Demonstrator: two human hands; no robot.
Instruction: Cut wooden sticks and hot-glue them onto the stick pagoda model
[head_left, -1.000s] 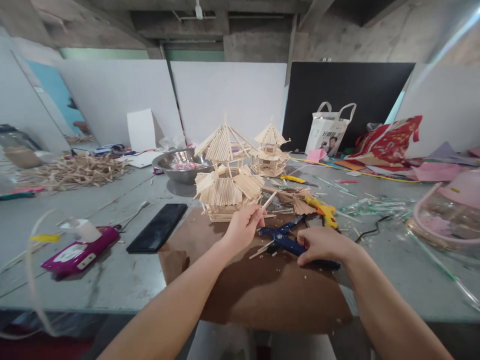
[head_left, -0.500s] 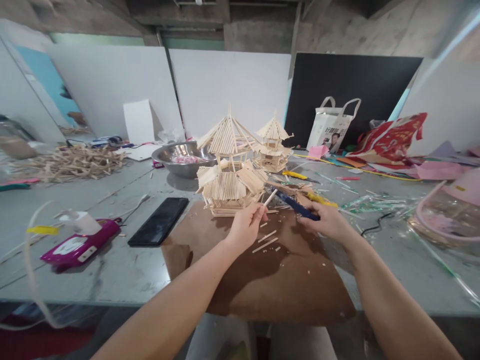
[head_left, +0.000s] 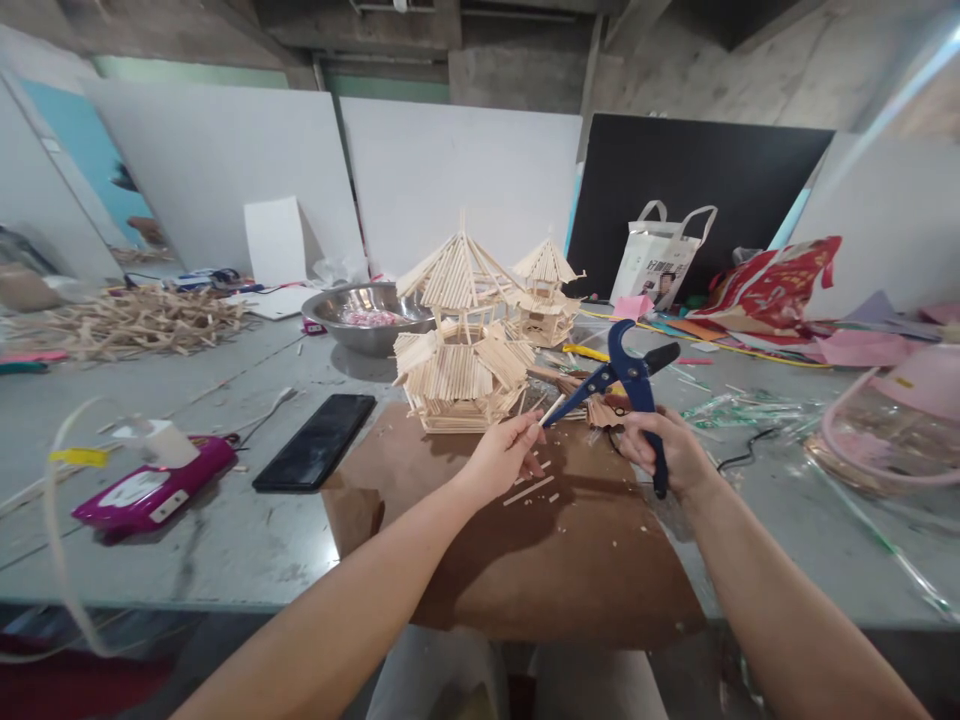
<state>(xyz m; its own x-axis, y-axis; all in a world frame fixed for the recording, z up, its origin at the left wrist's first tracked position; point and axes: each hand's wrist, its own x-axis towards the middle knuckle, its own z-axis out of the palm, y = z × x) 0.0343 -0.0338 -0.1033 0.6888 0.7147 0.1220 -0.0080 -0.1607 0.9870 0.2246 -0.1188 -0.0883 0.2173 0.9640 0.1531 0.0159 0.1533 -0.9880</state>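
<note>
My left hand point(head_left: 506, 455) pinches a short thin wooden stick point(head_left: 553, 410) that points up and to the right. In my right hand point(head_left: 664, 450) is a blue pipe cutter point(head_left: 634, 372), raised above the board with its jaws upward. My fingers wrap one handle; the other handle reaches left, close to the stick. Just beyond my left hand stands a small pavilion model point(head_left: 463, 375) of wooden sticks, with two tiers of roof. Loose cut sticks point(head_left: 529, 490) lie below my left hand on the brown board point(head_left: 555, 570).
A second pavilion model point(head_left: 546, 290) and a metal bowl point(head_left: 360, 315) stand behind. To the left are a phone point(head_left: 315, 443), a purple power strip point(head_left: 157, 490) and a stick pile point(head_left: 142, 322). Yellow-handled pliers point(head_left: 585, 352), plastic wrappers point(head_left: 735, 405) and a clear pink-rimmed container point(head_left: 870, 430) lie right.
My right hand has taken up the blue pipe cutter from the table and turned it upright. My left hand still holds the stick, shifted slightly right.
</note>
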